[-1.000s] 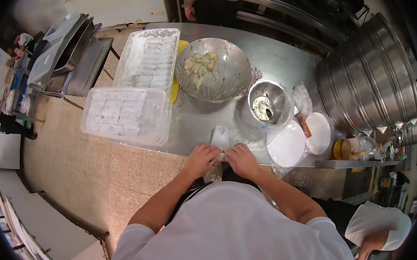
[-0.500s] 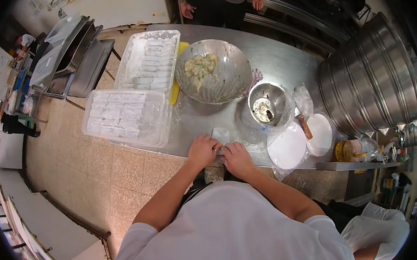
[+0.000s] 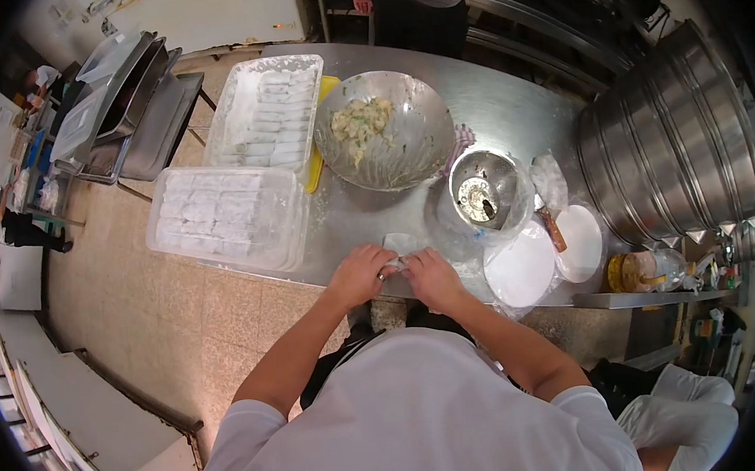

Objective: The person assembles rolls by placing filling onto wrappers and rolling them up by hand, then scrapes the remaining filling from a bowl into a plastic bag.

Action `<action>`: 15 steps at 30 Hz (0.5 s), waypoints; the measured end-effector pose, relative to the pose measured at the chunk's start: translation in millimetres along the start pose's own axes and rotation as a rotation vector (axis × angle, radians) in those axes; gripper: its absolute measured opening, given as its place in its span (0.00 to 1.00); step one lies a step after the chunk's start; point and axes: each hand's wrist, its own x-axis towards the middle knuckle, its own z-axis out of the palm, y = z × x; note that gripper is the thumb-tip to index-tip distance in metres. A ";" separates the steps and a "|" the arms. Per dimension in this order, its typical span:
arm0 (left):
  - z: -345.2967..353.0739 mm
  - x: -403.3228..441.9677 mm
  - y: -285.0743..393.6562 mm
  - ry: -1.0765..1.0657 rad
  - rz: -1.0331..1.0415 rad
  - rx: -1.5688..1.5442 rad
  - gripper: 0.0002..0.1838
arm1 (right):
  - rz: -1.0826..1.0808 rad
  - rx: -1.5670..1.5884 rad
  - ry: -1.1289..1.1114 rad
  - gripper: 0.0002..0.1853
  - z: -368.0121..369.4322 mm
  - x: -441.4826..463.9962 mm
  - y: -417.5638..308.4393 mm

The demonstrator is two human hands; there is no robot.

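A: Where's my thin white flat sheet [image 3: 398, 241]?
B: Near edge of the grey steel counter [image 3: 491, 101]! My left hand [image 3: 361, 272] and right hand [image 3: 434, 278] sit close together, fingertips pinching its near end.

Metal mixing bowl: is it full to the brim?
No, the pale filling covers only part of the metal mixing bowl.

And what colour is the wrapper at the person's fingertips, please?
White, with no pattern visible; the wrapper shows best in the head view.
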 end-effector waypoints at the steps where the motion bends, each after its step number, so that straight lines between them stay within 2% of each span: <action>1: 0.9 1.8 -1.6 -0.001 -0.027 -0.001 0.14 | 0.006 0.010 -0.013 0.13 -2.0 3.0 0.5; 7: 3.5 18.1 -6.7 -0.016 -0.140 -0.001 0.14 | 0.101 0.119 0.082 0.12 2.4 12.7 3.5; 10: 0.9 18.4 -5.3 0.071 -0.004 0.010 0.18 | 0.144 0.136 0.098 0.10 5.8 14.8 5.9; 11: -0.5 18.2 -5.1 0.038 0.025 0.024 0.20 | 0.157 0.140 0.105 0.09 6.8 15.6 7.5; 15: 1.8 12.0 -8.0 -0.010 0.085 0.078 0.24 | 0.163 0.151 0.088 0.15 5.1 15.1 8.6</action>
